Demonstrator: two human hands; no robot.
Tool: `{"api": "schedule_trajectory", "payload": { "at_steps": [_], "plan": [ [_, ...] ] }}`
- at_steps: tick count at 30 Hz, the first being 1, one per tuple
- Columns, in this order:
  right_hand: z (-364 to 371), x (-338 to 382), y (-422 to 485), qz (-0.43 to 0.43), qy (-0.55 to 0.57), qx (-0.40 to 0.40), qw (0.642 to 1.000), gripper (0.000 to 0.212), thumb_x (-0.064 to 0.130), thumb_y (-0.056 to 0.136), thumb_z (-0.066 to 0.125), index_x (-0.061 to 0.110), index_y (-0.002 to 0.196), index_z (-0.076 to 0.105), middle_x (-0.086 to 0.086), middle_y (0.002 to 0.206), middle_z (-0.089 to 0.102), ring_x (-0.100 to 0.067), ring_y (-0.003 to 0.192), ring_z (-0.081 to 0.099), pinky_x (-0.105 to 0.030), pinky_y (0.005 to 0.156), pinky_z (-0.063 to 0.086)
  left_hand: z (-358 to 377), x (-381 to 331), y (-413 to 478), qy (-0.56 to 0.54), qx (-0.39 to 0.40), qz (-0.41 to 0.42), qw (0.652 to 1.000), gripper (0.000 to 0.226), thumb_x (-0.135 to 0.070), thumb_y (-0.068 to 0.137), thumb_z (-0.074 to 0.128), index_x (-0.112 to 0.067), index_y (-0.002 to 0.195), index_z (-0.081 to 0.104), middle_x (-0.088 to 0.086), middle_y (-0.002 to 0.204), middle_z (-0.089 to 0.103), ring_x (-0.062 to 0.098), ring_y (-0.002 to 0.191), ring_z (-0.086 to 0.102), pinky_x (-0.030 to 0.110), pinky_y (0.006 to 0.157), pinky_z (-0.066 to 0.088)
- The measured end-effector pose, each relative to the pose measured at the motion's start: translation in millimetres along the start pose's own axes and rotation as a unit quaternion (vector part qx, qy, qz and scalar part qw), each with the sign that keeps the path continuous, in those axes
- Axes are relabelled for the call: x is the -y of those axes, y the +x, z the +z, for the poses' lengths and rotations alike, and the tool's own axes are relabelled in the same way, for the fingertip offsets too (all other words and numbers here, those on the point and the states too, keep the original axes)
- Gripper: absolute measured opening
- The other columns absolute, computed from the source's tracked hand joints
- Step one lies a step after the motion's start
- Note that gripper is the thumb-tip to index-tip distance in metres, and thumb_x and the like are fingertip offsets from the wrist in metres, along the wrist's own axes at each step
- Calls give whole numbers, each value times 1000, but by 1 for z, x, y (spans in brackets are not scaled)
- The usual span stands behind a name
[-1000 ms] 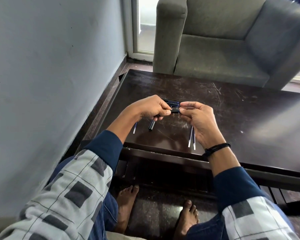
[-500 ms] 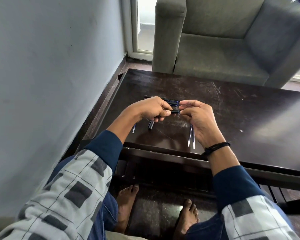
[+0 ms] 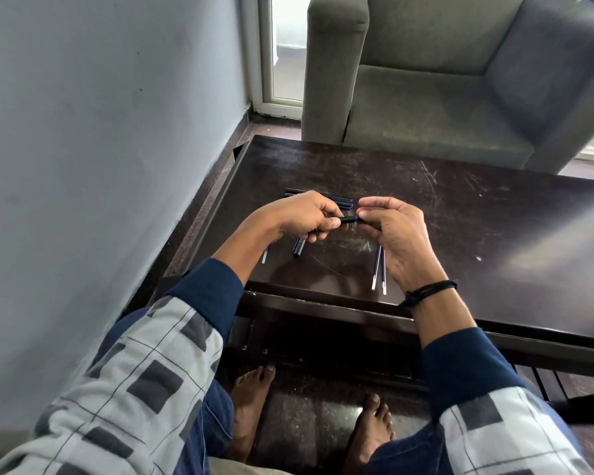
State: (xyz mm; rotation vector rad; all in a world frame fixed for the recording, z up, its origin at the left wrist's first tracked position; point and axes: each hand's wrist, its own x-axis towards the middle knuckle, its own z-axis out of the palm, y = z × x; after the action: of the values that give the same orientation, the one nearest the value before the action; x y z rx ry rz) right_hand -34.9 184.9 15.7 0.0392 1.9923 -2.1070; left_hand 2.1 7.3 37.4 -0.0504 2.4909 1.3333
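Two hands meet over a dark, scratched wooden surface (image 3: 460,214) in the corner of a room. A pale wall (image 3: 100,132) runs along its left edge, a grey armchair (image 3: 442,97) stands just beyond its far edge, and a white door frame (image 3: 266,63) shows between wall and armchair.

Several pen parts lie on the surface:
- A small row of dark pens (image 3: 340,199) lies crosswise behind the hands, toward the far edge.
- A short dark barrel (image 3: 298,248) and a single thin refill (image 3: 264,256) lie toward the left edge, partly hidden under the left wrist.
- Two thin refills (image 3: 377,269) lie side by side, reaching the near edge just left of the right wrist.

The left hand (image 3: 299,217) is palm-down above the surface with its grip closed. Fingers and thumb curl round a black pen piece (image 3: 347,219), which sticks out level toward the right hand.

The right hand (image 3: 400,234), with a black cord bracelet (image 3: 430,290) at the wrist, is turned thumb-side up. Its grip is a narrow pinch, with forefinger and thumb tips meeting on the piece's blue end and the other fingers loosely bent.

The pen piece lies between both hands, clear of the surface, above its near-left quarter. Checked grey sleeves (image 3: 144,389) cover both arms. Bare feet (image 3: 251,406) rest on the floor (image 3: 305,423) beneath the near edge.
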Motion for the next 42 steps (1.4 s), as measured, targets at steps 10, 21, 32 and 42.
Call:
{"api": "schedule_trajectory", "payload": {
  "at_steps": [10, 21, 32, 42],
  "plan": [
    [-1, 2, -1, -7, 0, 4, 1000, 20, -11, 87, 68, 7, 87, 75, -13, 95, 74, -24, 93, 72, -35, 90, 60, 3, 0, 0, 2, -1, 2, 1000, 21, -13, 103, 53, -6, 116, 68, 1, 67, 57, 7, 52, 50, 15, 50, 42],
    [2, 1, -2, -2, -2, -4, 1000, 19, -9, 88, 67, 8, 86, 75, -21, 105, 75, -35, 107, 72, -43, 95, 59, 0, 0, -2, -2, -9, 5, 1000, 20, -12, 103, 53, -7, 113, 69, 0, 65, 57, 3, 49, 50, 14, 48, 42],
    [1, 2, -5, -2, -8, -1, 1000, 13, -4, 88, 71, 8, 88, 75, -19, 103, 77, -31, 100, 74, -39, 93, 60, -2, -2, -3, -2, -17, 8, 1000, 19, -12, 103, 53, -7, 113, 69, 2, 66, 57, 4, 49, 50, 13, 48, 42],
    [-3, -2, 3, -9, -29, -2, 1000, 15, -3, 87, 72, 11, 88, 76, -16, 101, 76, -19, 87, 71, -26, 76, 56, 0, 0, -2, -6, -21, 14, 1000, 16, -11, 102, 55, -7, 109, 69, 1, 65, 57, 3, 47, 49, 13, 47, 40]
  ]
}}
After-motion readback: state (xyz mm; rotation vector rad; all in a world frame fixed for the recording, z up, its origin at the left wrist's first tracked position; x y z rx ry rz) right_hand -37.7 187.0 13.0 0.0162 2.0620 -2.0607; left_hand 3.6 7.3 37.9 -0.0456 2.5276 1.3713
